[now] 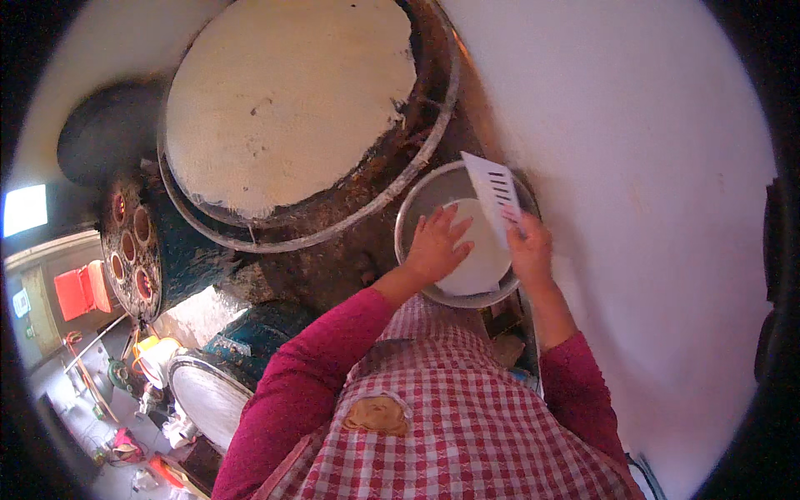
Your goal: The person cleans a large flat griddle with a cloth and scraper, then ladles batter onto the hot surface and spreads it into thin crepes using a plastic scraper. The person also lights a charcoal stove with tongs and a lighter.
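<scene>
A metal bowl (pixel 403 242) with pale batter-like liquid (pixel 472 273) in it sits at the right of the stove top. My left hand (pixel 439 250) is over the bowl, fingers apart; whether it touches the contents I cannot tell. My right hand (pixel 530 246) grips a white slotted spatula (pixel 492 183), its blade raised above the bowl's right side. Behind the bowl, a large round griddle (pixel 432 140) carries a thin cream-coloured sheet (pixel 287 104) with ragged, darkened edges.
A pale wall (pixel 650 167) rises on the right. At the left are a dark drum with several round openings (pixel 133 246), a round white-topped container (pixel 208 396), red objects (pixel 79 292) and clutter on the floor. A checked apron (pixel 475 417) covers my front.
</scene>
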